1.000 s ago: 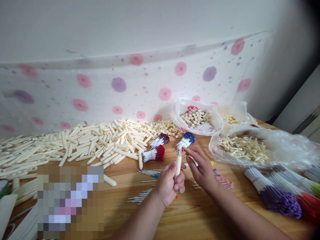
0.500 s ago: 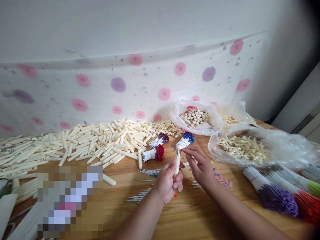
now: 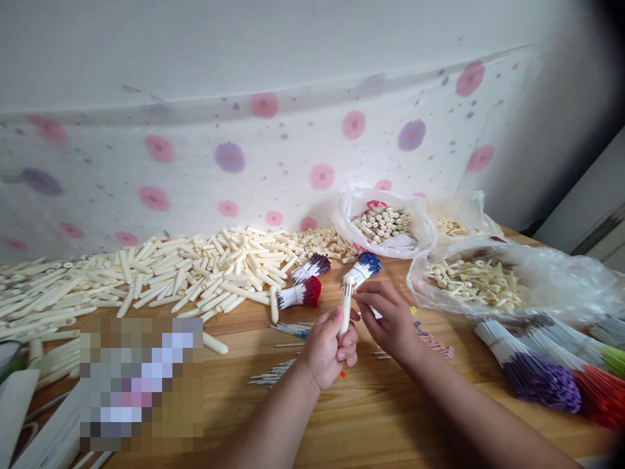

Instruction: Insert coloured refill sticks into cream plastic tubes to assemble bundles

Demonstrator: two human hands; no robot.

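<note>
My left hand (image 3: 328, 348) is wrapped round a cream multicolour pen (image 3: 346, 309), held upright with several coloured parts showing near its top end. Just right of the pen, my right hand (image 3: 388, 320) has its bent fingers apart, the fingertips close to the barrel; I see nothing between them. Behind the pen lies a bundle of blue-ended refills (image 3: 364, 268). Left of that are a red-ended bundle (image 3: 301, 293) and a dark-ended bundle (image 3: 312, 267). Loose grey refills (image 3: 274, 372) lie beside my left wrist, and pink-ended refills (image 3: 442, 348) lie beyond my right forearm.
A large heap of cream pen barrels (image 3: 195, 270) covers the table's back left. Plastic bags of pen parts (image 3: 473, 280) and pens (image 3: 383, 221) stand at the back right. Purple (image 3: 547, 381) and orange-red (image 3: 603, 391) refill bundles lie at right. A pixelated patch hides part of the left.
My right fingertips have drawn slightly down and away from the pen's top, where coloured parts now show more plainly. My left hand keeps its grip. The view has shifted slightly.
</note>
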